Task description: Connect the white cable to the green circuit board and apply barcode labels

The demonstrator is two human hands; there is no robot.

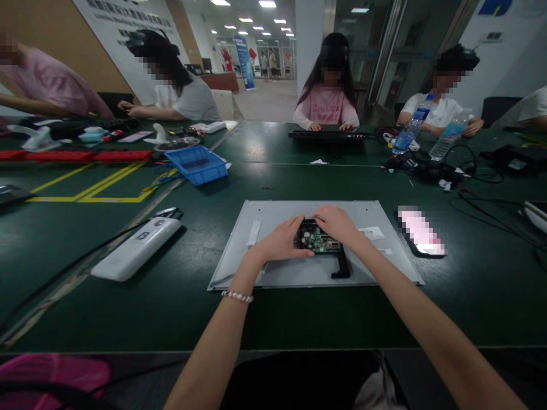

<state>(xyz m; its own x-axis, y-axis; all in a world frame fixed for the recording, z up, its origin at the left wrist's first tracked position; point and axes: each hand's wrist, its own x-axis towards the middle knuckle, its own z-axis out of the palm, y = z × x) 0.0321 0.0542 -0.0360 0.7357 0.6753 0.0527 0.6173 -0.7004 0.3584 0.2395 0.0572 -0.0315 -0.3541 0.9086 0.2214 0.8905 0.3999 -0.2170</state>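
Note:
A green circuit board (321, 241) sits in a black plastic bracket (342, 266) on a grey metal panel (294, 274), which lies flat on the table before me. My left hand (282, 239) grips the bracket's left side, its thumb along the near edge and its fingers reaching to the far edge. At the far edge, my right hand (335, 221) curls its fingers over the bracket; its fingertips are partly hidden. The bracket's arm sticks out toward me at the lower right. White tape pieces (372, 233) are stuck to the panel.
Left of the panel lies a white power bank (139, 246) with a black cable; right of it, a phone (421, 232). Farther back are a blue basket (197, 164), water bottles (412, 125) and tangled cables. Across the table, a person in pink (327, 105) touches a black panel (329, 138).

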